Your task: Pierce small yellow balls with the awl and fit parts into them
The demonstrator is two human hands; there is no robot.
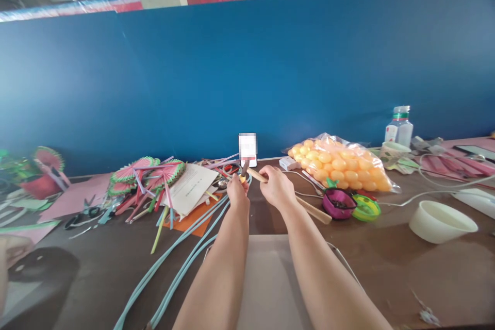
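Observation:
My right hand (276, 185) is closed around the wooden handle of what looks like a hammer (319, 212). The handle slants from lower right to upper left, and its dark head (245, 167) lies just above my left hand (237, 189). My left fingers are pinched together at a small yellow-orange thing (243, 179), too small to name. Pale blue tubes (185, 240) run from the lower left up to my left hand and pass partly behind it. Below my forearms lies a light grey board (270, 283).
A bag of orange balls (344, 165), a purple basket (339, 203), a green one (366, 208) and a cream bowl (443, 223) stand right. Paper fans (147, 175), papers (191, 188) and scissors (89, 211) lie left. Another person's hand (15, 250) shows at the left edge.

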